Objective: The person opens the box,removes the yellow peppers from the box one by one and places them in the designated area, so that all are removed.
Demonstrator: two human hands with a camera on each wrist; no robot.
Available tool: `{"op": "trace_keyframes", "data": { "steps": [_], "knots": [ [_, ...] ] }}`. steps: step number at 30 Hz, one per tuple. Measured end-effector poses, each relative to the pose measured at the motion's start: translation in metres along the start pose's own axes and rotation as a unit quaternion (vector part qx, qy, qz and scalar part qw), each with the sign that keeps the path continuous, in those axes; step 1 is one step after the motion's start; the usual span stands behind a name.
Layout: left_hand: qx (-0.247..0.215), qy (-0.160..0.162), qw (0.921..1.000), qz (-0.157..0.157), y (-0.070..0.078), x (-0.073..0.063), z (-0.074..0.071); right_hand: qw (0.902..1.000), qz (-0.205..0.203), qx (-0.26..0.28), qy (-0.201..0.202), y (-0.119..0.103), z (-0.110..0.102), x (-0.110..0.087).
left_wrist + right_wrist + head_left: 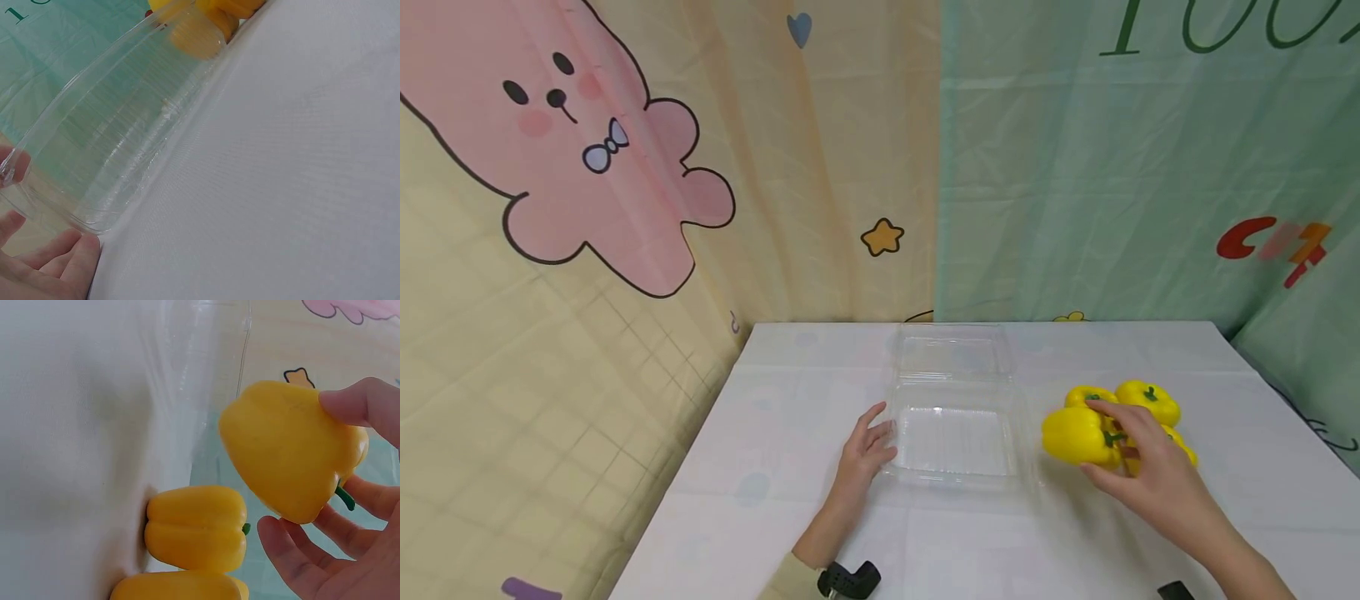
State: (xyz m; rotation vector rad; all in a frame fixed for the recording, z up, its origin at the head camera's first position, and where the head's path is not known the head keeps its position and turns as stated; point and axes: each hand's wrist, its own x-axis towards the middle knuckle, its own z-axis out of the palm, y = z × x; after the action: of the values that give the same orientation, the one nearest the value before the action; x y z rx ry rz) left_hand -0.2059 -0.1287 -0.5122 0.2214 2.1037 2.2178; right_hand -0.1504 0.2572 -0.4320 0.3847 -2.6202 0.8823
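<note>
A yellow bell pepper (1077,437) with a green stem is pinched between the thumb and fingers of my right hand (1157,475). In the right wrist view this bell pepper (290,450) is tilted and lifted off the table, its stem toward the palm. More yellow bell peppers (1148,402) lie just behind and under the right hand, which partly hides them. A clear plastic container (955,479) with its lid (953,354) folded back stands left of them. My left hand (867,454) rests its fingers against the container's left side, near the front corner in the left wrist view.
The white-covered table (737,500) ends at a back edge near hanging curtains (1037,208) with printed figures. A black wrist strap (848,580) is on the left forearm. A small dark object (1176,591) shows at the bottom right.
</note>
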Motion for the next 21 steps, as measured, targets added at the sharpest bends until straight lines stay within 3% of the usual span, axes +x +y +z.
{"op": "trace_keyframes", "data": {
  "steps": [7, 21],
  "knots": [
    [0.0, -0.002, 1.0, -0.007, 0.0009, -0.0003, 0.0009, 0.9989, -0.007, -0.047, -0.002, 0.0015, -0.0017, -0.0029],
    [0.003, 0.0, 1.0, -0.006, 0.0024, -0.0014, 0.0009, 0.998, -0.027, -0.057, -0.001, 0.006, -0.0037, -0.0073]
  ]
}}
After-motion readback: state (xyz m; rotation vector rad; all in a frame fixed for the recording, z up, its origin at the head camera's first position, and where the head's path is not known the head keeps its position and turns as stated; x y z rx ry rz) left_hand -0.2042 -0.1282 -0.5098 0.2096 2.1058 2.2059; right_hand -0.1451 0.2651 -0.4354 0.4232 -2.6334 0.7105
